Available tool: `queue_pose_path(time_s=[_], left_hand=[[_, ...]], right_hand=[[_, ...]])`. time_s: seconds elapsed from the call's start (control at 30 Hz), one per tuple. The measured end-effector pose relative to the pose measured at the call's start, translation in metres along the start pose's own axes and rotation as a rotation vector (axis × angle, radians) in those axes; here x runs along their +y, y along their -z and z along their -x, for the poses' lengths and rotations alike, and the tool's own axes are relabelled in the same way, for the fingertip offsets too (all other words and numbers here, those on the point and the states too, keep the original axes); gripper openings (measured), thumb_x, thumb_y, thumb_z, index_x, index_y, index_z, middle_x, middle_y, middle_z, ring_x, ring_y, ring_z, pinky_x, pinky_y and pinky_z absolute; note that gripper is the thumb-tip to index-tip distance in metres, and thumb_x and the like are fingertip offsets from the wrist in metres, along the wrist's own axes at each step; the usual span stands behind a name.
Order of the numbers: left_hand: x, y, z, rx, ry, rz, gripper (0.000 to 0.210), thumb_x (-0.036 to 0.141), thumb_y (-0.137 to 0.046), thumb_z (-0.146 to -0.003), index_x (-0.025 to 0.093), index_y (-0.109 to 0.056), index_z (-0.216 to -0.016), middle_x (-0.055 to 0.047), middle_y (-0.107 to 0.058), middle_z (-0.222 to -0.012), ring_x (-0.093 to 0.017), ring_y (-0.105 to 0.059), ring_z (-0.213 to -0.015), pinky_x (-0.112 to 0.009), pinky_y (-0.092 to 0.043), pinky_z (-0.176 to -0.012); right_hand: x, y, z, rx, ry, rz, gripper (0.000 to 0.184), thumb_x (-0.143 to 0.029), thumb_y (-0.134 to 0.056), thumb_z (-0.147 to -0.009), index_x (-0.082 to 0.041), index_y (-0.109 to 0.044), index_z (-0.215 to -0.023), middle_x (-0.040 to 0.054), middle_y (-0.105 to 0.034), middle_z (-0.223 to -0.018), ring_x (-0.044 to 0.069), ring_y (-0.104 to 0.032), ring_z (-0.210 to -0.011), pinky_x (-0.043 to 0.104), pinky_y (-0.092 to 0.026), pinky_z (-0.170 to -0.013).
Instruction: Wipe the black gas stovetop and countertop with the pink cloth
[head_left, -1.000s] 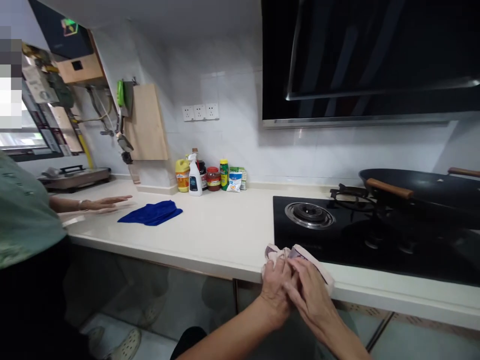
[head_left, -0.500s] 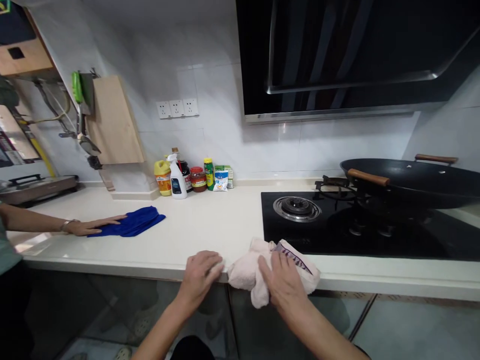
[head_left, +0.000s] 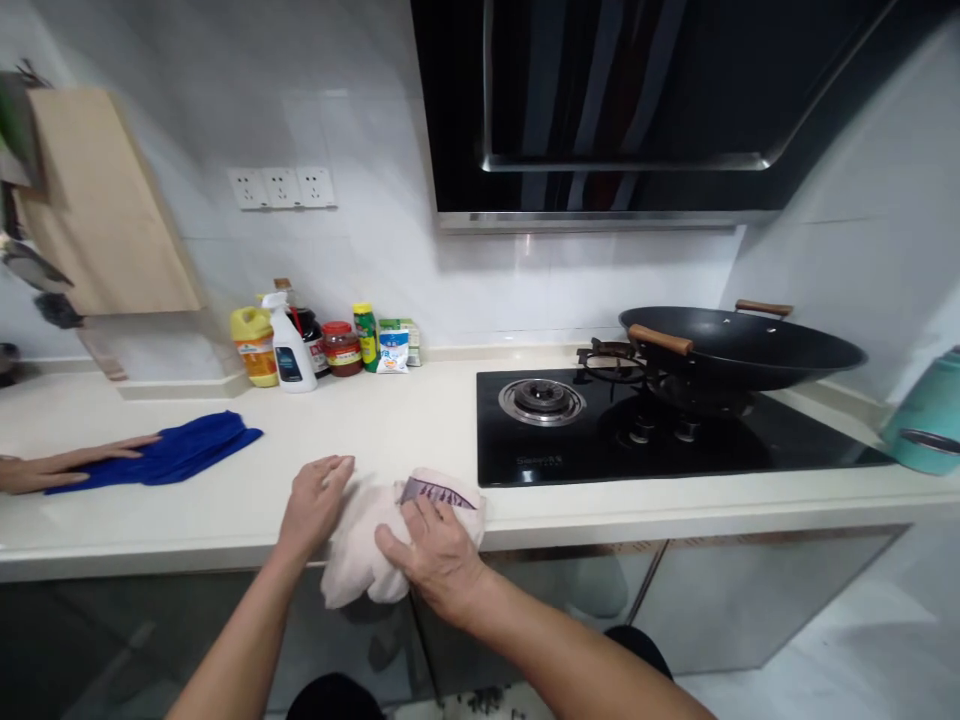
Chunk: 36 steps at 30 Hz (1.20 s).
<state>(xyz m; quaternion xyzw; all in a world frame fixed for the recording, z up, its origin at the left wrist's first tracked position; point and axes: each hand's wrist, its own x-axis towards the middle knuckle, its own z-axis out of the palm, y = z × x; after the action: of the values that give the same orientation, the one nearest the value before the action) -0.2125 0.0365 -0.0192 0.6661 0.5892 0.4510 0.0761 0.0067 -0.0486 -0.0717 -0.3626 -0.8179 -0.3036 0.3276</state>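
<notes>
My right hand (head_left: 436,556) presses on a bunched pale pink towel (head_left: 360,550) with a purple-patterned band. Its fingers bend over the cloth, and part of the towel hangs past the counter's front edge. Beside the towel's left side is my left hand (head_left: 318,500), resting at the counter edge with loosely bent fingers and the thumb apart. Nothing shows in that hand. The towel lies just left of the black gas hob (head_left: 525,470).
Another person's hand (head_left: 82,468) lies on a blue cloth (head_left: 184,450) at the left. Along the wall stand a spray bottle (head_left: 291,350), a yellow jug (head_left: 255,348), a red-lidded jar (head_left: 342,352) and packets. A black wok (head_left: 742,350) sits on the hob under a range hood (head_left: 600,190).
The view has turned right. Both my hands and the pink towel have moved left along the counter edge, away from the hob's front corner.
</notes>
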Motion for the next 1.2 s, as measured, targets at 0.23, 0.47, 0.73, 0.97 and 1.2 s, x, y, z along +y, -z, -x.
queue_pose_path(time_s=[0.23,0.47,0.73,0.97,1.2], left_hand=[[0.007,0.009,-0.001,-0.097,-0.047,-0.034,0.056,0.063,-0.05,-0.085,0.016,-0.077,-0.102,-0.013,-0.073,-0.117,-0.034,-0.063,-0.117,-0.048,-0.05,-0.104],[0.02,0.008,0.007,-0.167,0.041,-0.11,0.062,0.068,-0.048,-0.081,0.02,-0.076,-0.109,-0.01,-0.073,-0.122,-0.032,-0.067,-0.113,-0.044,-0.051,-0.104],[0.024,0.004,0.009,-0.191,-0.062,-0.271,0.056,0.066,-0.046,-0.084,0.025,-0.077,-0.107,-0.005,-0.076,-0.118,-0.032,-0.066,-0.117,-0.044,-0.046,-0.105],[0.023,0.0,0.012,-0.208,-0.098,-0.319,0.053,0.064,-0.045,-0.087,0.028,-0.076,-0.109,-0.003,-0.076,-0.12,-0.03,-0.064,-0.119,-0.043,-0.044,-0.102],[0.017,-0.003,0.014,-0.191,-0.135,-0.335,0.046,0.058,-0.048,-0.088,0.028,-0.076,-0.11,-0.003,-0.076,-0.119,-0.027,-0.064,-0.117,-0.042,-0.041,-0.103]], right_hand=[[0.061,0.049,0.07,0.125,-0.054,0.093,0.035,-0.016,-0.054,-0.097,-0.028,-0.056,-0.13,0.0128,-0.06,-0.122,0.027,-0.056,-0.118,0.042,-0.047,-0.091],[0.148,0.116,0.164,-0.009,-0.113,0.147,0.046,-0.008,-0.055,-0.09,-0.028,-0.058,-0.132,0.0148,-0.059,-0.13,0.029,-0.054,-0.124,0.047,-0.046,-0.097],[0.221,0.167,0.231,-0.152,-0.291,-0.043,0.038,-0.032,-0.064,-0.09,-0.03,-0.066,-0.128,0.0139,-0.063,-0.135,0.031,-0.058,-0.126,0.049,-0.048,-0.1],[0.23,0.172,0.172,-0.047,-1.051,-0.422,0.048,-0.045,-0.055,-0.086,-0.023,-0.06,-0.129,0.0091,-0.07,-0.123,0.027,-0.065,-0.113,0.039,-0.052,-0.096],[0.202,0.12,0.077,-0.383,-0.865,-0.445,0.083,-0.063,-0.064,-0.081,-0.022,-0.044,-0.15,0.018,-0.051,-0.148,0.035,-0.05,-0.135,0.053,-0.038,-0.111]])
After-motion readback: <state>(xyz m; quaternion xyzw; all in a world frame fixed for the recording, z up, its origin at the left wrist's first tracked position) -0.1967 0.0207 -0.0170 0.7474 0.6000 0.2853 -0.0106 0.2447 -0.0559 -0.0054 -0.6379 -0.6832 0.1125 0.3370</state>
